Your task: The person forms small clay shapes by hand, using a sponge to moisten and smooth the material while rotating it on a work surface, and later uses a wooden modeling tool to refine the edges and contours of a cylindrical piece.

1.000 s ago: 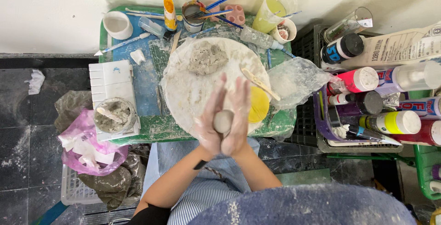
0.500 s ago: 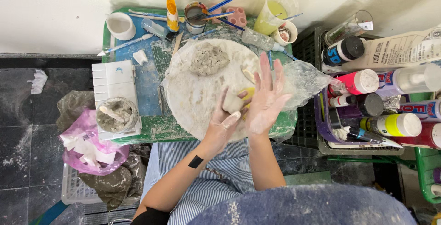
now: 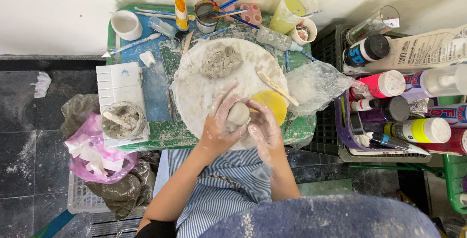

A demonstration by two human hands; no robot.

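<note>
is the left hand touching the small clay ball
Touching. The head view shows the left hand cupped around the small clay ball, fingers wrapped against its side with no gap.

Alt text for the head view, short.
Seen from above, the left hand and right hand cup a small clay ball over a round white board, with a grey clay lump and yellow sponge on it.

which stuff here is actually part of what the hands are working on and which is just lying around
In use:
- small clay ball, cupped between left hand and right hand
- round white board under the hands
- grey clay lump on that board

Lying about:
- yellow sponge
- wooden stick
- paint bottles in the crate
- cup of brushes
- pink bag
</note>
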